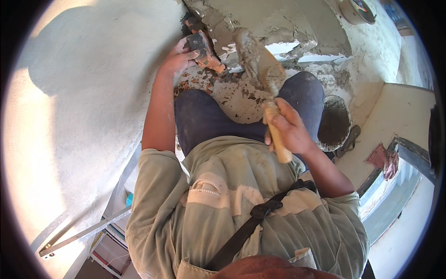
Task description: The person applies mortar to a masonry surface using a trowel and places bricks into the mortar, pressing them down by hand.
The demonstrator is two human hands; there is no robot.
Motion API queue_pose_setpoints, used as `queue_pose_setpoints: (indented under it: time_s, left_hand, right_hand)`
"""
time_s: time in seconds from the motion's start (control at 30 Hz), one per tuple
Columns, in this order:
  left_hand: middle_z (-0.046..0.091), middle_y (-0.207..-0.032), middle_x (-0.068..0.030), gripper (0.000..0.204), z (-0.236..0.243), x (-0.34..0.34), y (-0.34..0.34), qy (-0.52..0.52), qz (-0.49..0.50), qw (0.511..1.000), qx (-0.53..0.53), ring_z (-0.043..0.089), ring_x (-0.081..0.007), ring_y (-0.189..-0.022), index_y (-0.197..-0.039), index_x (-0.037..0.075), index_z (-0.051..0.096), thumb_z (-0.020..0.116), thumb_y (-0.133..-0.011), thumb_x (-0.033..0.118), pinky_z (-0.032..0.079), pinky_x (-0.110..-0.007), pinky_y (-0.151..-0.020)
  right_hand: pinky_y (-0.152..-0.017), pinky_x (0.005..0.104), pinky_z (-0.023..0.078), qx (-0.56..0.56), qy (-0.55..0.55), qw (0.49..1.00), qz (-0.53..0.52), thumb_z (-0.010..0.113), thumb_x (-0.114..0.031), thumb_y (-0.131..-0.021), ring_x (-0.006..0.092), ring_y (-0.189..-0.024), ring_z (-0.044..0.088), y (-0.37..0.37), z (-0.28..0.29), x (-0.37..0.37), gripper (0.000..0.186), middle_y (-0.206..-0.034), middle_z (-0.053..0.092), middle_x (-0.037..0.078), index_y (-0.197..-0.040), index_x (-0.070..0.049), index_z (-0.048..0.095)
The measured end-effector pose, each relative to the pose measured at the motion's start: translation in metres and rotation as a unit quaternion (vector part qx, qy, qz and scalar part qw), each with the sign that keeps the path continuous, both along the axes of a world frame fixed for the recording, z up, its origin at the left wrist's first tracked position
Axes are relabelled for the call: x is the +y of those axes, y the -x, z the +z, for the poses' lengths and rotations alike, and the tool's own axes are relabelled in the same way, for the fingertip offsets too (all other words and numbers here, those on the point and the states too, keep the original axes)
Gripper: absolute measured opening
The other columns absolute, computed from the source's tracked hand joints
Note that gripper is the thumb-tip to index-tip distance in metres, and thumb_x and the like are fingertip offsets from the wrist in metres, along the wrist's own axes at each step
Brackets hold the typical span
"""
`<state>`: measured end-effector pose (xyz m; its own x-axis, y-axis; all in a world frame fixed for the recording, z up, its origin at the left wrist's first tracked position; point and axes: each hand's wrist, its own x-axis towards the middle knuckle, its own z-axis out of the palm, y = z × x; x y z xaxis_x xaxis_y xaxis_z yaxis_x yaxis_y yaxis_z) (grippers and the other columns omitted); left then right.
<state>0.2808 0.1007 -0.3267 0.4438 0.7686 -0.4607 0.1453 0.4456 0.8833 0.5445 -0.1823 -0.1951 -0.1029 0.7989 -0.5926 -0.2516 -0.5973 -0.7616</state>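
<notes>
My left hand (177,59) grips a broken brick (202,48), dark on its upper face and orange-red along its rough lower edge. The brick sits against the left end of a slab-like surface coated with wet grey mortar (288,21). In my right hand (290,122) is a trowel (268,65), held by its wooden handle above my knees. Wet mortar clings thickly to the blade. Between my legs and the mortared surface, brick crumbs and mortar splatter (232,95) lie on the floor.
A round container with grey contents (335,120) stands beside my right knee, with a sandal (349,142) next to it. At the upper right is a round tub (357,11). A white wall (88,83) rises close on my left; metal bars (88,232) lean lower left.
</notes>
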Motion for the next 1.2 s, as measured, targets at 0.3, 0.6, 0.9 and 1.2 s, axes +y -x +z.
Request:
queue_pose_setpoints:
  time_s: [0.3,0.6,0.9,1.2]
  left_hand:
    - [0.06,-0.128,-0.0047,0.071,-0.029,0.008,0.024,0.014,-0.005,0.999,-0.036,0.059,-0.0195,-0.114,-0.15,0.022,0.035,0.067,-0.091,0.001,0.052,-0.038,-0.086]
    - [0.064,-0.123,-0.0054,0.073,-0.037,0.006,0.021,0.004,0.026,0.995,-0.099,0.062,-0.0191,-0.108,-0.148,0.019,0.039,0.074,-0.086,0.004,0.055,-0.041,-0.084]
    - [0.067,-0.119,-0.0079,0.077,-0.029,-0.002,0.008,-0.003,0.063,0.995,-0.074,0.066,-0.0194,-0.103,-0.149,0.012,0.038,0.077,-0.083,0.004,0.059,-0.037,-0.081]
    - [0.062,-0.13,-0.017,0.093,-0.02,-0.003,-0.001,-0.033,0.056,0.998,-0.01,0.064,-0.0259,-0.114,-0.149,-0.005,0.032,0.086,-0.076,0.013,0.055,-0.044,-0.092]
  right_hand:
    - [-0.063,0.0493,0.054,-0.242,-0.125,0.962,-0.028,0.055,-0.02,-0.096,0.0377,-0.072,0.066,0.154,-0.087,0.076,0.041,-0.089,0.06,0.028,-0.115,0.013,0.038]
    - [-0.08,0.055,0.049,-0.366,-0.125,0.922,0.015,0.056,-0.026,-0.094,0.0509,-0.091,0.061,0.204,-0.134,0.103,0.052,-0.092,0.06,0.038,-0.114,0.018,0.038]
    - [-0.054,0.0422,0.053,-0.194,-0.082,0.974,0.08,0.056,-0.019,-0.095,0.0291,-0.052,0.064,0.135,-0.046,0.056,0.044,-0.079,0.059,0.02,-0.116,0.006,0.027]
    - [-0.044,0.0298,0.052,-0.141,-0.139,0.978,-0.064,0.054,-0.014,-0.098,0.0147,-0.053,0.057,0.025,-0.023,-0.01,0.043,-0.095,0.052,0.009,-0.133,-0.007,0.03]
